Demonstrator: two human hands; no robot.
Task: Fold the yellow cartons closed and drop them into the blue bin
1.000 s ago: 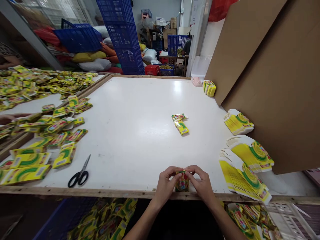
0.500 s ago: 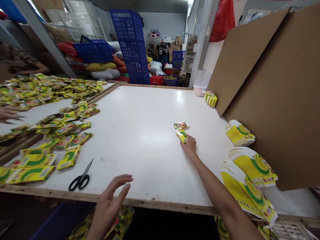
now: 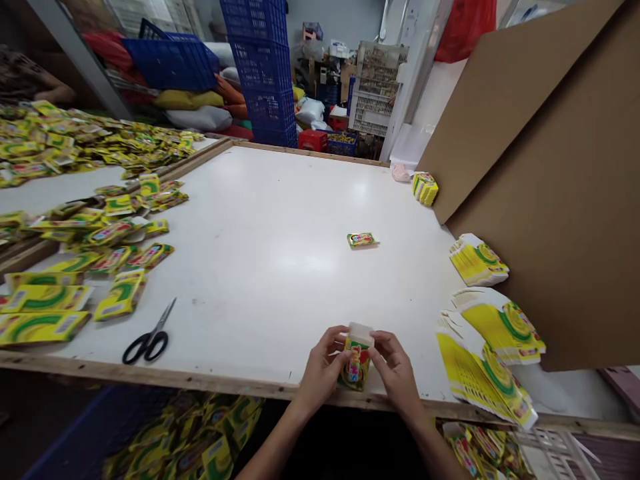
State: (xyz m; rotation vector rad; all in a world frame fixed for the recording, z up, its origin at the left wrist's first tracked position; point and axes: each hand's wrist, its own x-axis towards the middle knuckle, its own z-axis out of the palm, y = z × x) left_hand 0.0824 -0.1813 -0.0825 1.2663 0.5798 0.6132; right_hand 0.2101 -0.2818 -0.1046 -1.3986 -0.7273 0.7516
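Between my two hands, at the front edge of the white table, is a small yellow-and-green printed carton [image 3: 356, 365] with its pale flap [image 3: 361, 332] standing open at the top. My left hand [image 3: 326, 363] grips its left side, thumb on the printed front. On the right side, my right hand [image 3: 393, 365] pinches the carton near the flap. Farther up the table lies one more small carton [image 3: 363, 240], apart from both hands. Black-handled scissors [image 3: 150, 339] rest at the front left. Stacks of flat unfolded cartons [image 3: 493, 377] lie to the right.
Many filled packets [image 3: 117, 293] are spread along the left side, by a wooden divider [image 3: 200, 160]. Brown cardboard sheets [image 3: 550, 200] lean on the right. A blue crate of packets [image 3: 200, 433] sits below the table edge. Tall blue crates [image 3: 265, 87] stand behind.
My right hand has drawn one carton from mid-table to the front edge. My left hand has moved right and closed on it too. The other carton stays put. The view has tilted down.
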